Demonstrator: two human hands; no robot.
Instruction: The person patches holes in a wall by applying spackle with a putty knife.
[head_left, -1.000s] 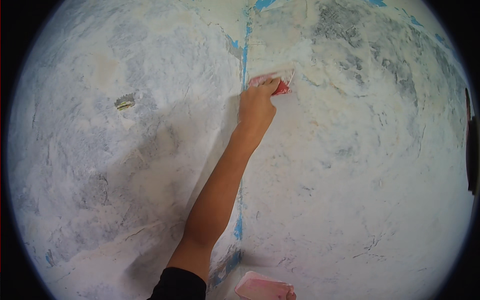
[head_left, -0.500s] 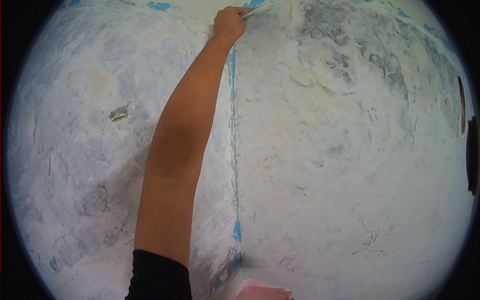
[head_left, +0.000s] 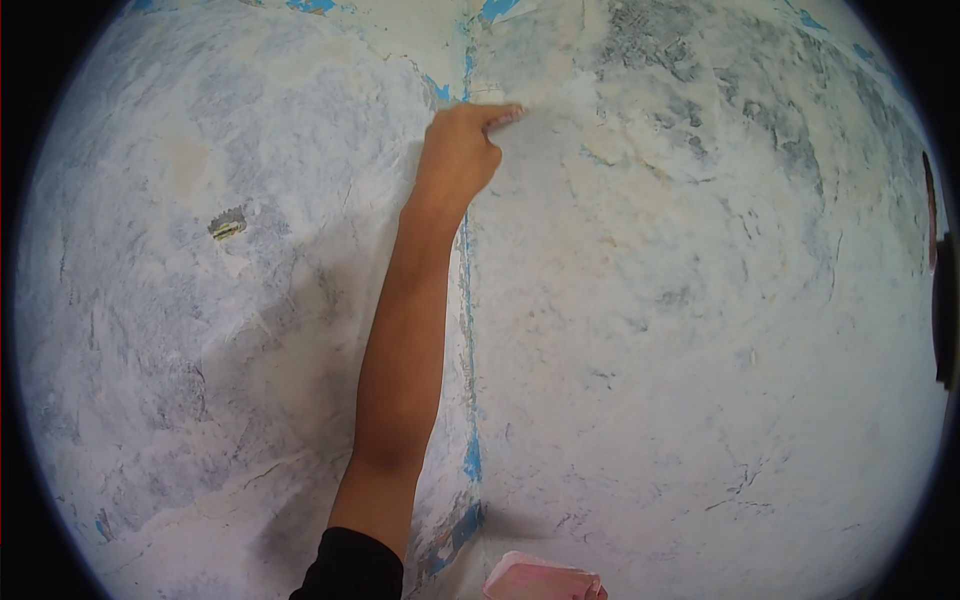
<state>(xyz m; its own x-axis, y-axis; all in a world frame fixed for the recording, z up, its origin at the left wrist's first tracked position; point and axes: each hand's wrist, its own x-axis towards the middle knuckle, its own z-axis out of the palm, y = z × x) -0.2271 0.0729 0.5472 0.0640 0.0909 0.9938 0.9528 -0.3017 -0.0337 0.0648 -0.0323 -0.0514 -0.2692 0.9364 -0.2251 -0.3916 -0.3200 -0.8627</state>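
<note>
My left hand (head_left: 460, 150) is raised against the wall corner at the upper middle. Its fingers are closed, the index finger stretched to the right along a thin scraper (head_left: 512, 116). Most of the scraper is hidden by the hand or blends with the pale wall. Low in the view, a pink flat-sided tray (head_left: 545, 580) with a whitish edge juts in from the bottom. At its right edge a fingertip of my right hand (head_left: 598, 590) grips it; the rest of that hand is out of view. Patchy white and grey coating covers the right wall (head_left: 640, 380) around the scraper.
A corner seam (head_left: 466, 330) with blue paint remnants runs down between two walls. The left wall (head_left: 150, 330) has a small broken hole (head_left: 228, 224) with wires or debris inside. At the far right edge is a dark object (head_left: 944, 310).
My left hand has come down from the top of the corner, bringing the scraper lower along the right wall. The pink tray has shifted slightly right, and a fingertip now shows on it.
</note>
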